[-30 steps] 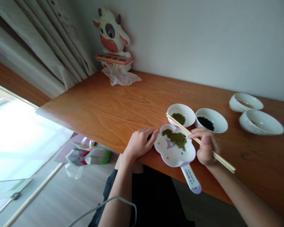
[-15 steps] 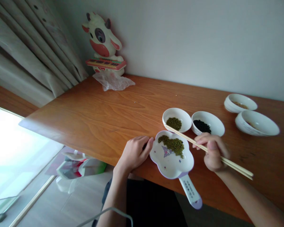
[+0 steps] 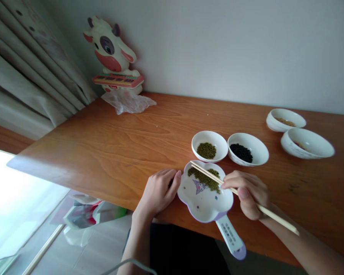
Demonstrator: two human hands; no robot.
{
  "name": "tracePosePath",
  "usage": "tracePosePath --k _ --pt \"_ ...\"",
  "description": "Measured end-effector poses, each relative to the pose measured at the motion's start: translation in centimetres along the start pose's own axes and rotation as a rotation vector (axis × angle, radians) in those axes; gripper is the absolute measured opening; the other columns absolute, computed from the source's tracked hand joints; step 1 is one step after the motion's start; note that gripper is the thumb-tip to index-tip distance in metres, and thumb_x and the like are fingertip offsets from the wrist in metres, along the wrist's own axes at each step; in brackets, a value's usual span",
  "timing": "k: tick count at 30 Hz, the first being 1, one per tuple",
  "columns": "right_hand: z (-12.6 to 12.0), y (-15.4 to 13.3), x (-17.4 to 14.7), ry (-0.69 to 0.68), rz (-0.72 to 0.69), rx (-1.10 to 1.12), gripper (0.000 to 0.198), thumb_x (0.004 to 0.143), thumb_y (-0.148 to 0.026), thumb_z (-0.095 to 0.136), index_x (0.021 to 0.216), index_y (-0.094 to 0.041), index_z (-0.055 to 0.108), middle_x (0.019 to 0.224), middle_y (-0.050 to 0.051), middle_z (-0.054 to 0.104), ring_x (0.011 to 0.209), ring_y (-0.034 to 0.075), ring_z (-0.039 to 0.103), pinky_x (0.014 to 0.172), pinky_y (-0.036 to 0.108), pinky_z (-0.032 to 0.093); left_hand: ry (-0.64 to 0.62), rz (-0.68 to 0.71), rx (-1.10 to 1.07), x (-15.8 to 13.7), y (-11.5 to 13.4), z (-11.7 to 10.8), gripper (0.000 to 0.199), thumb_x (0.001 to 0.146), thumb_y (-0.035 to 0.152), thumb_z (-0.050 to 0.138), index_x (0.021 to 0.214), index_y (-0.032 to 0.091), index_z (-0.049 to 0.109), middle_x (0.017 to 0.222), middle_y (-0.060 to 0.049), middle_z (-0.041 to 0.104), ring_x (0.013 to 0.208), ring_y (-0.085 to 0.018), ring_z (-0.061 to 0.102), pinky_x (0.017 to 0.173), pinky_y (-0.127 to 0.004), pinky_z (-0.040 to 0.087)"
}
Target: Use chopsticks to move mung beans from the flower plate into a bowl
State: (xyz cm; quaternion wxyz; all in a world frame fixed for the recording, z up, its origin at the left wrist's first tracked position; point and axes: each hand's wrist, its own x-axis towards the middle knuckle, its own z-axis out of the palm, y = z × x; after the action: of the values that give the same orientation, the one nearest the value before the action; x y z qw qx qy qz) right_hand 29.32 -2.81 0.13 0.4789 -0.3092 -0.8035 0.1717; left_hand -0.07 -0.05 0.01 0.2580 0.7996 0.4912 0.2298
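Observation:
My right hand (image 3: 250,193) grips a pair of pale wooden chopsticks (image 3: 271,214). Their tips are close together at the far-left rim of a white flower-shaped bowl (image 3: 202,208) with a purple edge and a handle. Green mung beans (image 3: 208,181) lie in its far half, partly behind the chopsticks. I see no bean between the tips. My left hand (image 3: 160,191) rests on the table, fingers curled, its thumb at the bowl's left edge. Just beyond stand a round white bowl (image 3: 222,149) of mung beans and another (image 3: 260,152) of black beans.
Two more white bowls, one (image 3: 271,123) with tan contents and one (image 3: 318,143) with contents hard to make out, stand at the right. A cow-shaped toy keyboard (image 3: 117,78) and a crumpled clear plastic bag (image 3: 129,103) sit at the back left. A cable (image 3: 129,261) crosses below.
The chopstick tips have moved from the round mung bean bowl's rim back to the flower-shaped bowl, my right hand moving left with them. The view has shifted slightly; my left hand stays put.

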Motion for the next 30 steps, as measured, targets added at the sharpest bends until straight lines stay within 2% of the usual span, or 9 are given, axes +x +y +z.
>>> tracePosePath --k 5,9,12,16,22,30 --pt "0.1 -0.3 -0.2 0.09 -0.022 0.011 0.023 0.102 -0.018 0.047 0.088 -0.022 0.065 0.072 0.004 0.065 0.066 0.019 0.065 0.06 0.034 0.05 0.02 0.011 0.015 -0.1 0.1 -0.1 0.043 0.113 0.04 0.034 0.076 0.021 0.046 0.076 -0.002 0.062 0.07 -0.016 0.057 0.07 -0.029 0.04" --pt "0.3 -1.1 0.5 0.08 -0.039 0.024 0.023 0.099 -0.014 0.048 0.083 -0.021 0.062 0.069 0.003 0.063 0.061 0.017 0.061 0.057 0.032 0.047 0.029 0.027 0.03 -0.1 0.2 -0.1 0.043 0.113 0.039 0.034 0.076 0.021 0.049 0.076 -0.003 0.063 0.071 -0.016 0.059 0.072 -0.028 0.041" --pt "0.5 -1.0 0.6 0.057 -0.038 0.034 0.021 0.099 -0.015 0.049 0.089 -0.021 0.067 0.073 0.004 0.067 0.063 0.018 0.063 0.059 0.033 0.049 0.047 0.021 0.035 -0.1 0.3 -0.1 0.044 0.113 0.039 0.034 0.076 0.021 0.05 0.075 -0.003 0.064 0.069 -0.016 0.058 0.07 -0.028 0.041" --pt "0.5 -0.2 0.2 0.069 0.017 0.037 0.029 0.104 -0.021 0.043 0.1 -0.022 0.072 0.085 0.007 0.073 0.077 0.023 0.07 0.067 0.037 0.054 0.05 0.017 0.033 -0.1 0.4 -0.1 0.045 0.113 0.04 0.034 0.075 0.021 0.052 0.075 -0.003 0.064 0.068 -0.016 0.057 0.067 -0.029 0.04" --pt "0.4 -0.1 0.4 0.086 0.076 0.064 0.032 0.107 -0.021 0.04 0.095 -0.021 0.07 0.084 0.008 0.071 0.079 0.022 0.07 0.067 0.037 0.054 0.059 0.02 0.033 -0.2 0.5 -0.2 0.046 0.113 0.04 0.034 0.076 0.021 0.054 0.076 -0.004 0.066 0.069 -0.017 0.06 0.069 -0.03 0.042" --pt "0.6 -0.6 0.1 0.028 0.033 0.084 0.029 0.105 -0.017 0.039 0.1 -0.022 0.068 0.085 0.008 0.069 0.081 0.024 0.069 0.069 0.039 0.054 0.04 0.024 0.016 -0.2 0.7 -0.3 0.043 0.113 0.04 0.033 0.077 0.022 0.05 0.077 -0.003 0.065 0.072 -0.018 0.062 0.072 -0.03 0.044"
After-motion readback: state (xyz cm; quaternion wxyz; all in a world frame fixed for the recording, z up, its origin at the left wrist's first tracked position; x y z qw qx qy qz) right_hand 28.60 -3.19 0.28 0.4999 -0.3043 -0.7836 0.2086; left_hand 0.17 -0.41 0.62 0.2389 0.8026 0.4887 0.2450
